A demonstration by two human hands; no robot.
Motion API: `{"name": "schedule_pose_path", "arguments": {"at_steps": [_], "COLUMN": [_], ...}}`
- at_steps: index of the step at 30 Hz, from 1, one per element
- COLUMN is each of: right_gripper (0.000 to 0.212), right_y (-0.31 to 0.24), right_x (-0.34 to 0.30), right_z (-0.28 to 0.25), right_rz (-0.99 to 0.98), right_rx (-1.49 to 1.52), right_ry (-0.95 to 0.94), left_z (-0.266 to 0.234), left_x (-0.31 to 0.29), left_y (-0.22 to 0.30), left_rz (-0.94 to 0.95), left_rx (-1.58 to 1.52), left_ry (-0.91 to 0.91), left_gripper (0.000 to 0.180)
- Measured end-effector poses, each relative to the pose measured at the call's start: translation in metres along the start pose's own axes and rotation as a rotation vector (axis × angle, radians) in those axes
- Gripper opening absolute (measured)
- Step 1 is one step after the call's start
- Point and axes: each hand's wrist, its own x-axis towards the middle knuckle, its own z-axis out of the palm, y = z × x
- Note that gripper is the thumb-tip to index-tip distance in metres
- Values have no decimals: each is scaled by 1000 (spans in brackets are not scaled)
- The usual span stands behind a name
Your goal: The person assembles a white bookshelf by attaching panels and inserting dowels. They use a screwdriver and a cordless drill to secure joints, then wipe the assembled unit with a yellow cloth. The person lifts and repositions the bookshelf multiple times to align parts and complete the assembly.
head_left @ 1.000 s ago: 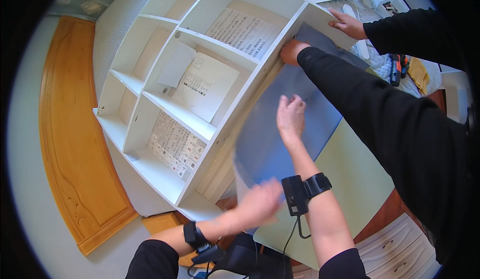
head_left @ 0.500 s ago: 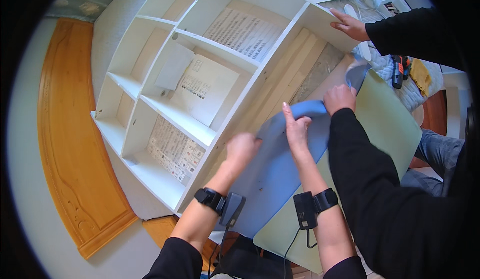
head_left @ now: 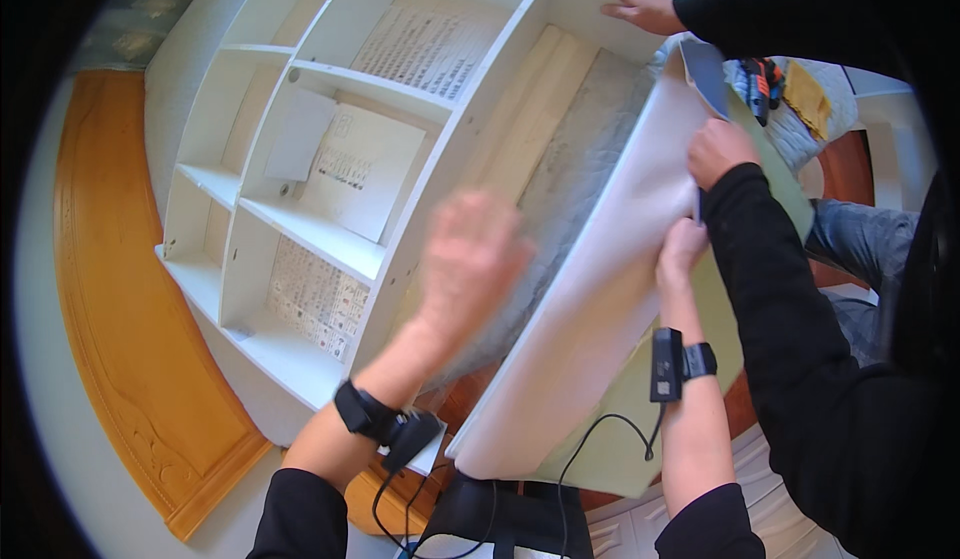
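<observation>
A large flexible mat [head_left: 585,329], blue on one face and pale pinkish-white on the other, stands bent up with its pale face toward the shelf. My right hand [head_left: 683,247] is closed on the mat's raised right edge. Beside it, another person's hand [head_left: 722,152] grips the same mat higher up. My left hand [head_left: 472,264] is smeared by motion over the bottom of the white shelf unit [head_left: 400,214]; its fingers cannot be made out, and no held thing shows. The other person's second hand [head_left: 642,6] rests on the shelf's far right corner.
A pale green sheet [head_left: 620,444] lies beneath and right of the mat. Printed papers [head_left: 365,169] line the shelf's compartments. An orange-and-black tool [head_left: 757,89] and a yellow cloth [head_left: 806,101] lie at the far right. A wooden headboard [head_left: 140,299] is at left.
The mat has been pulled up and right, so its pale face now shows. My right hand has moved right with its edge. My left hand has come up, apart from the mat.
</observation>
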Motion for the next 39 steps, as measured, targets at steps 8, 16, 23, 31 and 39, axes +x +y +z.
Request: {"name": "schedule_pose_path", "arguments": {"at_steps": [8,16,23,31,39], "right_gripper": [34,26,25,38,36], "right_y": [-83,-176,-192,-220,-223], "right_x": [25,5,22,18,-15], "right_z": [-89,-74,-117,-221,-323], "right_rz": [435,893,881,833,771], "right_rx": [681,876,710,563,656], "right_ry": [-462,-429,-430,-440,-392], "left_z": [23,20,-17,-2,-29], "left_x": [26,26,-60,-133,-140], "left_y": [-66,-67,86,195,195], "left_rz": [-408,-343,-516,-274,96], "left_rx": [96,215,-874,-761,-470], "left_ry": [-236,-344,-840,-743,-266], "left_gripper": [85,91,73,42,36]}}
